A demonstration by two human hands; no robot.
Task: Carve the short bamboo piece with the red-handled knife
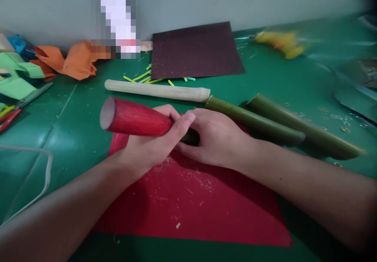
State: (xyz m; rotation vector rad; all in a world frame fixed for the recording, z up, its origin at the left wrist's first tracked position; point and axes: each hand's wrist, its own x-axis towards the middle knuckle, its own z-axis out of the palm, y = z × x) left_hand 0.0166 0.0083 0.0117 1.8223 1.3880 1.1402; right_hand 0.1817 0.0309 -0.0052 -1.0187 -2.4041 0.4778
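Note:
My left hand point(150, 148) is wrapped around a thick red cylindrical piece point(135, 116) with streaked colouring and a pale, flat round end pointing left. My right hand point(219, 136) is closed around a dark green piece point(191, 137) that looks like bamboo and shows between the two hands. Whether the red and green parts are one object is hidden by my fingers. Both hands are close together above a red sheet point(188, 207) sprinkled with pale shavings.
Beyond the hands lie a pale stick point(156, 90) and two cut green bamboo pieces point(256, 120) point(306, 124). A dark brown sheet point(194, 50) covers some yellow-green strips. Red-handled scissors point(10, 120) and orange paper point(81, 59) are at left, small rings point(344, 120) at right.

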